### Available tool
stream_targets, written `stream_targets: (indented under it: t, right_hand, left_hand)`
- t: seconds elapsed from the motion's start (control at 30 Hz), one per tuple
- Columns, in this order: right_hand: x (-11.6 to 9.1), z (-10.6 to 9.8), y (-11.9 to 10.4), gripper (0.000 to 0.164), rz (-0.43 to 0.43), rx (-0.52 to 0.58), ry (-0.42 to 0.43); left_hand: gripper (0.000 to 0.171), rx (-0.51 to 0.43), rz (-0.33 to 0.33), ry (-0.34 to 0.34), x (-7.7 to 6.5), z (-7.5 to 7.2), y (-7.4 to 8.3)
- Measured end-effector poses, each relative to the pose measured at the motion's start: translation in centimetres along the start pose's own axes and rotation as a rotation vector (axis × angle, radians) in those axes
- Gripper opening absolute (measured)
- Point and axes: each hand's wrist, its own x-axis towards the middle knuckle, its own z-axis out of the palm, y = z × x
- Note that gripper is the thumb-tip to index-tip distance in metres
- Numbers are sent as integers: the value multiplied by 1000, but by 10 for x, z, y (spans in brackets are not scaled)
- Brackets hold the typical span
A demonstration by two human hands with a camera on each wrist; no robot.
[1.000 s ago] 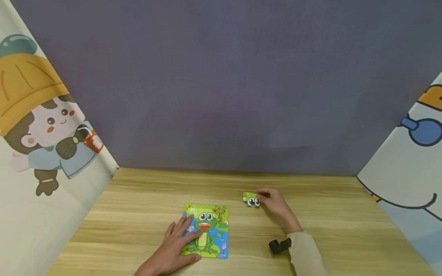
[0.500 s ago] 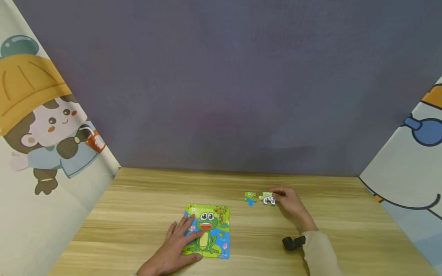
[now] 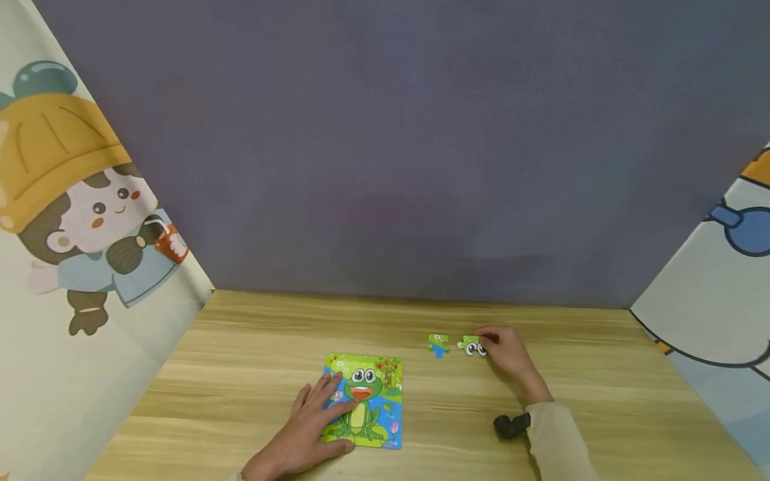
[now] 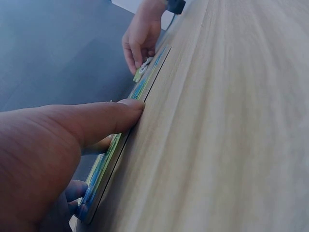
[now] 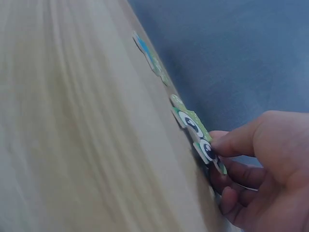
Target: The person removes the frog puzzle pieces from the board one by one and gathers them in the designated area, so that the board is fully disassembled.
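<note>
A frog puzzle board (image 3: 368, 417) lies flat on the table, its picture showing a green frog on blue and green. My left hand (image 3: 307, 427) rests on the board's left side with fingers spread; in the left wrist view its thumb (image 4: 104, 118) touches the near edge. To the right, my right hand (image 3: 508, 354) pinches a puzzle piece with frog eyes (image 5: 193, 126) by its right end, thumb against forefinger. A second puzzle piece, green and blue (image 3: 438, 345), lies on the table just left of the eye piece, apart from it.
The wood-grain table (image 3: 252, 354) ends at a dark grey-purple backdrop (image 3: 391, 167). Cartoon-printed panels stand on the left (image 3: 120, 227) and right (image 3: 710, 287). A black device (image 3: 511, 426) is worn at the right wrist by the beige sleeve (image 3: 559, 437).
My right hand has moved right with the eye piece, away from the green and blue piece, which now shows in full. My left hand has stayed on the board. The head view shifted slightly.
</note>
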Motion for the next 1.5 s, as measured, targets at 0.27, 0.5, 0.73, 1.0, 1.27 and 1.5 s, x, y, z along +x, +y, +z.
stream_targets:
  t: [0.27,0.5,0.73,1.0,1.27,1.5]
  right_hand:
    - [-2,5,-2,21,-5,-19,41]
    - [-4,5,1,21,10,-23,29]
    - [-7,1,-2,20,25,-23,30]
    - [-5,-2,-23,19,-22,-21,91]
    - [-5,17,-53,16,-96,-3,43]
    - [-9,46,-80,15,-218,49,-70]
  left_hand:
    - [60,8,3,6,1,1,0]
    - [60,-20,-1,-6,1,0,1]
    - [59,-6,3,3,1,2,1]
    - [60,-19,-12,-9,1,1,3]
    - [62,-5,-20,-3,1,0,6]
    - [65,5,-36,-10,1,0,6]
